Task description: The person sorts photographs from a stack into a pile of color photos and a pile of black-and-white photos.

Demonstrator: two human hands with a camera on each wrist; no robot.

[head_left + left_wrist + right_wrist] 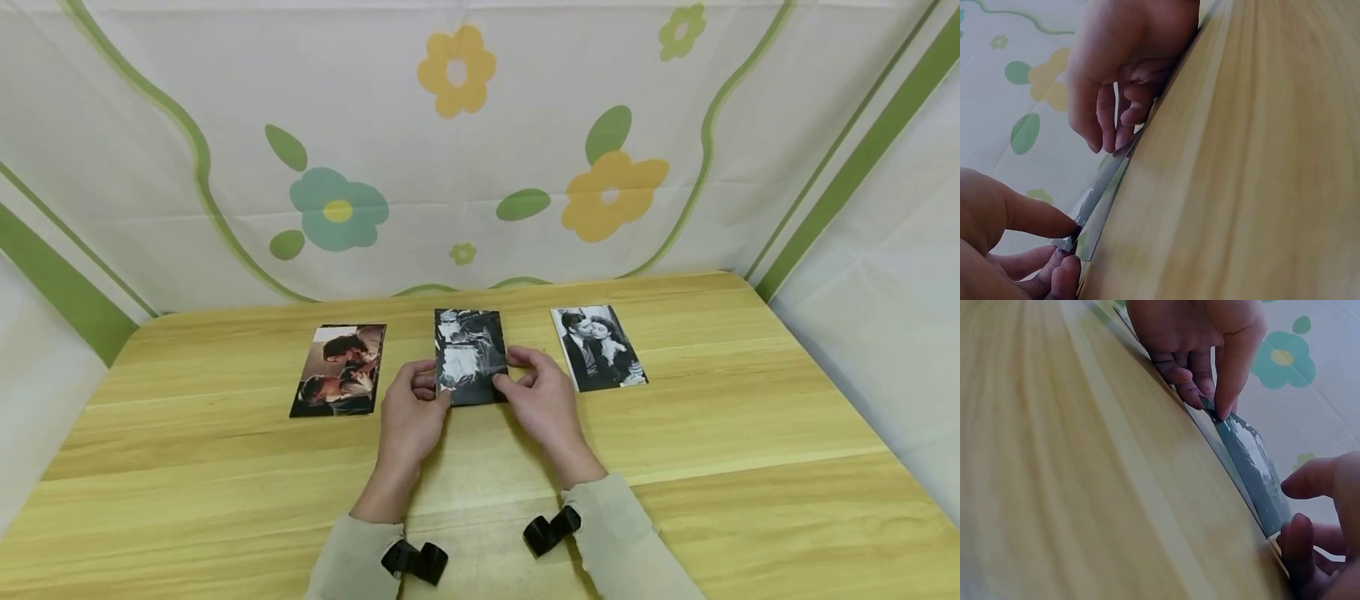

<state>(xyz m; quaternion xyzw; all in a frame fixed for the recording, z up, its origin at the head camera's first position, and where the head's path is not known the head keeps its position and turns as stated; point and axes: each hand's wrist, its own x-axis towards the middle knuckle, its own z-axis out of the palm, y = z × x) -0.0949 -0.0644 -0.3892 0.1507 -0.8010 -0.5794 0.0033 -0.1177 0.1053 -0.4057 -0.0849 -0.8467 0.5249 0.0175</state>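
Between my two hands is a black-and-white photo card point(470, 346), lying over another thin card whose edge point(1235, 478) shows beneath it in the right wrist view. My left hand point(415, 412) pinches its near left corner, thumb on top and fingers below, and the card tilts up from the one under it. At the right edge, my right hand point(543, 396) has its fingers curled beside the card and its thumb tip over the picture. In the left wrist view, the left thumb point(1044, 215) presses on the corner.
A colour photo card point(341, 371) lies on the wooden table point(712, 500) to the left, with other card edges under it. To the right lies a black-and-white photo card point(598, 346) of a couple. Behind the table hangs a flower-printed cloth point(525, 108).
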